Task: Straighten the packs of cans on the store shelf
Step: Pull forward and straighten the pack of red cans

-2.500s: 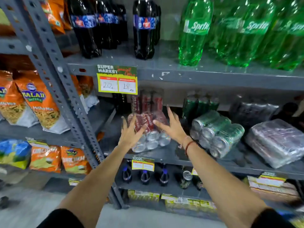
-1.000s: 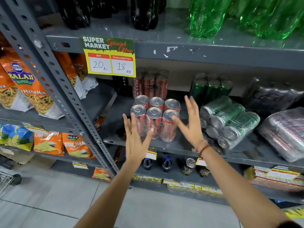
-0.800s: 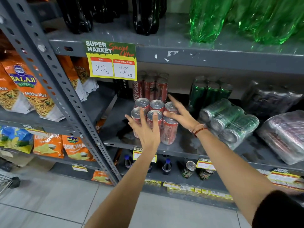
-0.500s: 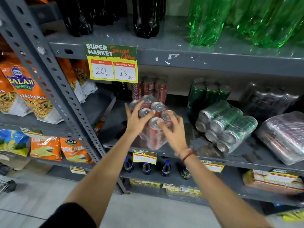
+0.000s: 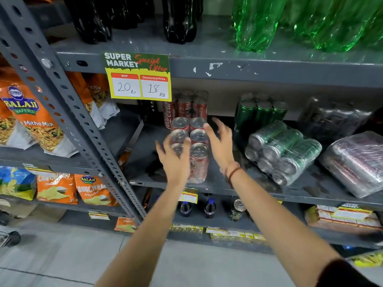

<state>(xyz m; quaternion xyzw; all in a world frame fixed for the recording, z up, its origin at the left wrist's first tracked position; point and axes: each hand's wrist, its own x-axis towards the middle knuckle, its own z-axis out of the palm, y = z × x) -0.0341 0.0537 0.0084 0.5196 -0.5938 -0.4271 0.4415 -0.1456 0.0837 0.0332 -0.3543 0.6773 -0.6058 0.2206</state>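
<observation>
A shrink-wrapped pack of red cola cans [image 5: 198, 154] stands upright on the grey middle shelf [image 5: 217, 186], two cans wide and running front to back. My left hand [image 5: 174, 160] is spread in front of its left front can, fingers apart. At the pack's right side my right hand [image 5: 220, 145] hovers, also spread. A second red pack [image 5: 186, 107] stands upright behind. A green can pack [image 5: 283, 151] lies on its side to the right, with an upright green pack [image 5: 260, 113] behind it. A clear-wrapped dark pack [image 5: 360, 160] lies tilted at the far right.
A slotted grey upright post [image 5: 68, 117] rises left of the cans. A yellow price sign [image 5: 138, 77] hangs from the upper shelf edge. Big dark bottles [image 5: 180, 19] and green bottles [image 5: 257, 23] stand above. Orange snack bags [image 5: 31, 119] fill the left bay.
The red pack went from lying on its side to standing upright, then was turned lengthwise. Both hands gripped it half a second ago and have now let go and spread apart.
</observation>
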